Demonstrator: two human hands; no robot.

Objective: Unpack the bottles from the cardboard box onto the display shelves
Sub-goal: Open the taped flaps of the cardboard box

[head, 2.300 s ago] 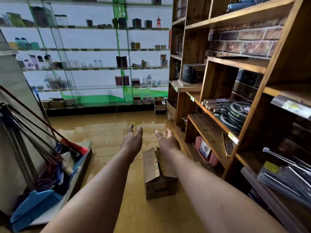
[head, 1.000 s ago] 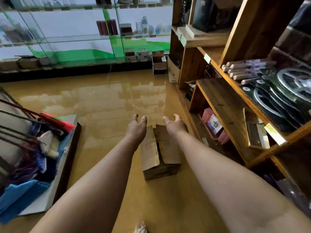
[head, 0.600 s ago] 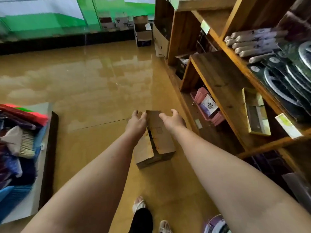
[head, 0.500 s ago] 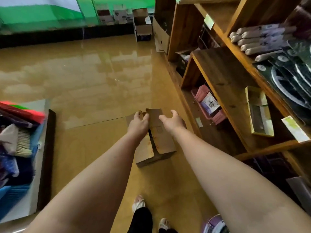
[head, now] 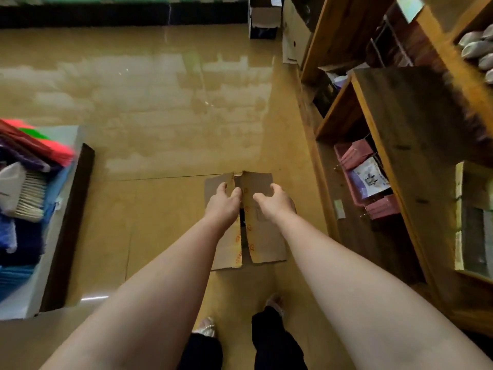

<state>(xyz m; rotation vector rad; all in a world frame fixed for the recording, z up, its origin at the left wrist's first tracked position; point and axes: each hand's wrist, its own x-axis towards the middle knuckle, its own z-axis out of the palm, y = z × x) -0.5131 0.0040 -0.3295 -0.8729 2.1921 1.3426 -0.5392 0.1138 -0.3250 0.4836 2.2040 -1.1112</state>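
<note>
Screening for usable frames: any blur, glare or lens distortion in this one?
Head view: motion blur smears the wooden shelves at upper right; the glossy floor shows pale reflections; wide-angle stretch enlarges the forearms; hands and cardboard box stay fairly sharp.

A glossy tan floor (head: 160, 108) fills most of the view and mirrors pale blocks of light from the far side of the room. A dark plinth (head: 120, 16) runs along the far wall at the top edge. On the right stand wooden shelves (head: 416, 124), with pink packets (head: 357, 156) in a lower compartment. At the left, a low platform (head: 66, 222) carries brushes (head: 29, 193) and blue dustpans (head: 16, 273). A seam crosses the floor.
</note>
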